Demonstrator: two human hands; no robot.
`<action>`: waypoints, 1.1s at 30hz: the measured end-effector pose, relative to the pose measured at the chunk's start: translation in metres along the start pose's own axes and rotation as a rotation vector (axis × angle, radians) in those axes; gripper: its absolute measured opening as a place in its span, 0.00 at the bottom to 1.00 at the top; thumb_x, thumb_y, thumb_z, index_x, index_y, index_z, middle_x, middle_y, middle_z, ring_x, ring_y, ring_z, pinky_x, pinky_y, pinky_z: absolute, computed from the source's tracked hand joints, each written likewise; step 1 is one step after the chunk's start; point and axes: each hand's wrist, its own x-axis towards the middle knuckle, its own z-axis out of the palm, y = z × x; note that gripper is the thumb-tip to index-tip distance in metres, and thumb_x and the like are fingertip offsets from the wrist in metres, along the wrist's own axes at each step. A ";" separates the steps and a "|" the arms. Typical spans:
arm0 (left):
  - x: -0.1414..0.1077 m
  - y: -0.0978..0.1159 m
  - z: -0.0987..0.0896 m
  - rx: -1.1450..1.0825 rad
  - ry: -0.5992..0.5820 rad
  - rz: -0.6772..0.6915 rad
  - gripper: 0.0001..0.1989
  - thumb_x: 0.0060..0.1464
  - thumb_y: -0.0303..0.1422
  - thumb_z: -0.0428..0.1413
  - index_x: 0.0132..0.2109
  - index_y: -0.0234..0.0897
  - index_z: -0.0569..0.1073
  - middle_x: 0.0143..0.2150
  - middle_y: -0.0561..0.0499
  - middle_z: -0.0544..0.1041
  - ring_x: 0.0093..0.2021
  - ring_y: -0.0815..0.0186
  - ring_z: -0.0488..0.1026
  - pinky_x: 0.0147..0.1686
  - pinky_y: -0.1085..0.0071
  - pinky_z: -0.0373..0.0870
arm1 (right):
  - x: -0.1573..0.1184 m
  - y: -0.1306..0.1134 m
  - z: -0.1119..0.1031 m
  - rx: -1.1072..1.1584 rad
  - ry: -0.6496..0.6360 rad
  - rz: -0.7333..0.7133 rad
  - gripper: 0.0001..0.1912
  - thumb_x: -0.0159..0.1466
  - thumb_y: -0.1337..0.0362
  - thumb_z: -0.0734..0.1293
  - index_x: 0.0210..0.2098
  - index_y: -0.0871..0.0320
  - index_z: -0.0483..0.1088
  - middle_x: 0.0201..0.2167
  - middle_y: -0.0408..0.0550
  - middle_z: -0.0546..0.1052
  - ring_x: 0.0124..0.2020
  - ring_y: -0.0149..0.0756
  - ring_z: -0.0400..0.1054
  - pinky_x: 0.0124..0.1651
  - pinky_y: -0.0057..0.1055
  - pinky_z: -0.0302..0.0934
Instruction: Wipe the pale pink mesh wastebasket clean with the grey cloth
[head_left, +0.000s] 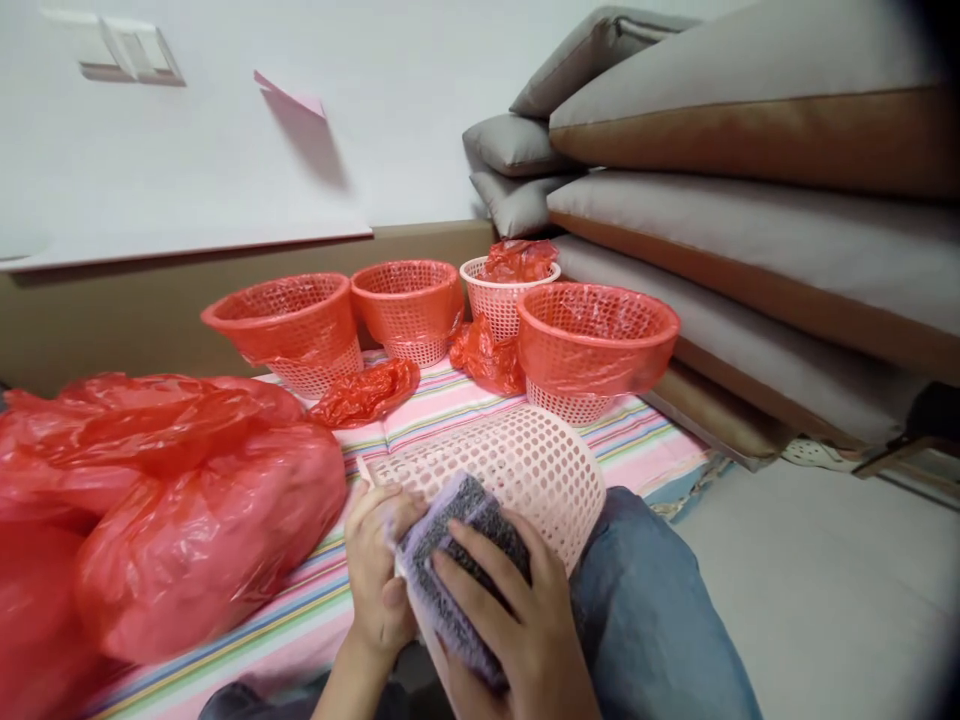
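A pale pink plastic basket (517, 465) with round holes lies on its side over my lap, its bottom turned to the right. My left hand (381, 560) grips the basket's rim on the left, fingers closed over the edge. My right hand (517, 615) holds a folded grey and purple cloth (457, 555) with its fingers spread across it. The cloth is against the basket near the rim, close to my left fingers. Part of the basket below the cloth is hidden by my right hand.
Red-bag-lined baskets (296, 340), several in all, stand along the back; another white basket (495, 305) has a red bag bunched inside. Crumpled red bags (367, 395) lie between them. A large filled red bag (202, 530) sits left. Stacked cushions (750, 220) rise at right.
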 end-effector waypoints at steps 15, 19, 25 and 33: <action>-0.004 -0.008 -0.004 -0.040 -0.044 0.020 0.20 0.68 0.47 0.39 0.46 0.44 0.71 0.46 0.49 0.77 0.56 0.58 0.68 0.59 0.59 0.63 | 0.032 0.176 -0.007 -0.070 -0.015 0.367 0.23 0.64 0.57 0.60 0.55 0.56 0.74 0.59 0.49 0.74 0.60 0.51 0.62 0.64 0.55 0.57; 0.002 -0.007 0.005 -0.043 0.076 -0.060 0.22 0.69 0.46 0.36 0.42 0.44 0.71 0.42 0.48 0.76 0.51 0.58 0.70 0.54 0.59 0.68 | 0.043 0.150 -0.001 -0.110 -0.075 0.326 0.23 0.61 0.59 0.61 0.54 0.53 0.75 0.58 0.46 0.75 0.60 0.55 0.62 0.62 0.60 0.56; 0.012 -0.011 0.005 -0.043 0.153 -0.089 0.17 0.69 0.42 0.39 0.39 0.42 0.69 0.40 0.51 0.74 0.46 0.61 0.71 0.51 0.64 0.68 | 0.077 0.071 0.003 0.112 -0.456 -0.005 0.26 0.58 0.63 0.66 0.56 0.41 0.73 0.60 0.36 0.73 0.63 0.49 0.61 0.65 0.56 0.54; 0.021 -0.013 0.005 -0.050 0.105 -0.028 0.16 0.68 0.40 0.39 0.36 0.42 0.66 0.36 0.51 0.72 0.40 0.61 0.69 0.49 0.60 0.68 | 0.117 0.141 0.009 0.104 -0.455 0.064 0.22 0.58 0.67 0.64 0.52 0.52 0.76 0.55 0.47 0.78 0.55 0.47 0.69 0.60 0.49 0.62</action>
